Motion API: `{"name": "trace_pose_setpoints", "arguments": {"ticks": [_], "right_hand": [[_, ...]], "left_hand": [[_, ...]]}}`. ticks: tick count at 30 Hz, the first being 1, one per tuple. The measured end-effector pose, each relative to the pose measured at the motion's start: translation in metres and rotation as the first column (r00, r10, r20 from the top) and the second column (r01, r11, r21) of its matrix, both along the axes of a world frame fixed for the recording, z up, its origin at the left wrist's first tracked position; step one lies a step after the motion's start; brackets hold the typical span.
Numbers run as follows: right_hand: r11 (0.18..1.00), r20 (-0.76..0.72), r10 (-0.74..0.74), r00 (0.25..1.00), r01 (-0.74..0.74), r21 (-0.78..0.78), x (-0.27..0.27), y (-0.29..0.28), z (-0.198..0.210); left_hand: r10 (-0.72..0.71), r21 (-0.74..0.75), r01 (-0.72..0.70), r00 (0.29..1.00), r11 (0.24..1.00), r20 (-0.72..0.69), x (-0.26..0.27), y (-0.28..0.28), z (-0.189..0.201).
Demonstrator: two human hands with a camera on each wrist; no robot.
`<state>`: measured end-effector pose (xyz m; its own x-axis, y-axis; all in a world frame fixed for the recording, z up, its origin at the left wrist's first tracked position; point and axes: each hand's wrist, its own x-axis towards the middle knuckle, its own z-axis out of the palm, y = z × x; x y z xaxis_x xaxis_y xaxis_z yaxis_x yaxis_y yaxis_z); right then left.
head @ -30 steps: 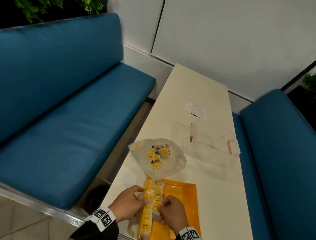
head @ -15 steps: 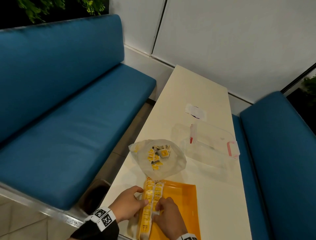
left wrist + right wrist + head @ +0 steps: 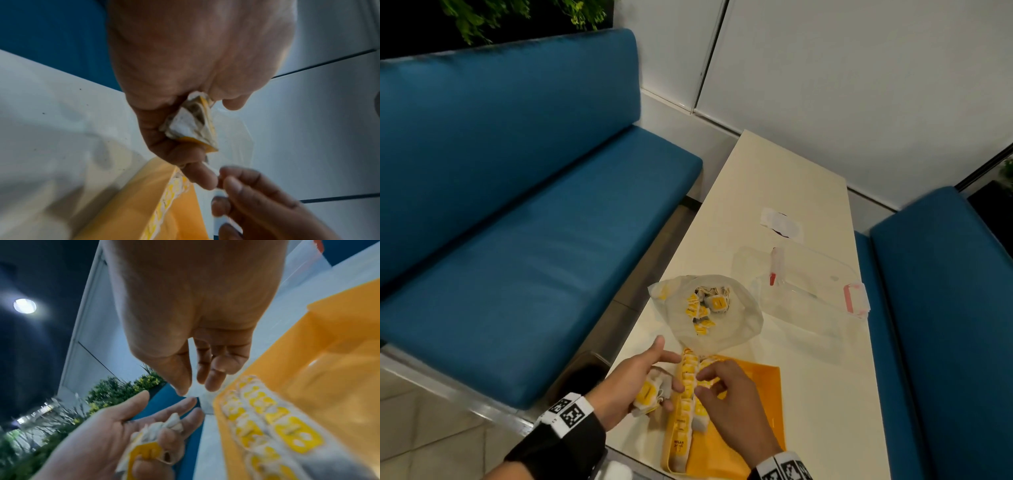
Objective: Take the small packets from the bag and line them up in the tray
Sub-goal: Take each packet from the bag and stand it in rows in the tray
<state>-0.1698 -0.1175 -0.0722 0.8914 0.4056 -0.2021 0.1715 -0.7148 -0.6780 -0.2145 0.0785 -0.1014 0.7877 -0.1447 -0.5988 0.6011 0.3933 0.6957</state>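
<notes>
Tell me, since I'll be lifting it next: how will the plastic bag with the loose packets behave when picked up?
The plastic bag looks thin and translucent with a slack, crumpled rim, so it will probably flop and fold. It holds only a few small packets, so it should be light. They lie loose inside, so they may slide and spill if the open mouth tips.

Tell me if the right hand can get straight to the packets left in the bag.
Probably yes. The bag lies open on the table just beyond the tray, and nothing stands between it and the right hand, which looks empty over the packet rows.
</notes>
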Motion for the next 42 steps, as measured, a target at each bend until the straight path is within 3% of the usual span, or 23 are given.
{"name": "trace_pose_setpoints", "arguments": {"ticks": [5, 10, 17, 23, 34, 42], "right_hand": [[0.983, -0.064, 0.098, 0.993, -0.086, 0.162, -0.005, 0.028, 0.029], [0.981, -0.017, 0.091, 0.996, -0.087, 0.171, -0.006, 0.037, 0.036], [0.956, 0.017, 0.29, 0.957, -0.29, 0.051, -0.014, 0.048, 0.04], [0.978, -0.014, 0.205, 0.979, -0.206, -0.04, -0.012, 0.046, 0.037], [0.992, -0.095, 0.124, 0.988, -0.124, 0.01, -0.009, 0.042, 0.039], [0.994, -0.119, 0.1, 0.988, -0.105, -0.035, -0.004, 0.04, 0.024]], "left_hand": [[0.026, -0.077, -0.02, 0.997, 0.997, 0.074, 0.003, -0.005, 0.008], [0.021, -0.08, -0.013, 0.995, 0.997, 0.094, 0.005, -0.005, 0.007], [0.106, -0.094, -0.107, 0.994, 0.99, -0.013, 0.008, -0.008, 0.003], [0.137, -0.142, -0.138, 0.99, 0.98, -0.011, 0.009, -0.011, 0.001], [0.134, -0.153, -0.132, 0.991, 0.979, 0.003, 0.007, -0.016, 0.003], [0.168, -0.194, -0.164, 0.986, 0.967, 0.003, 0.008, -0.017, 0.006]]}}
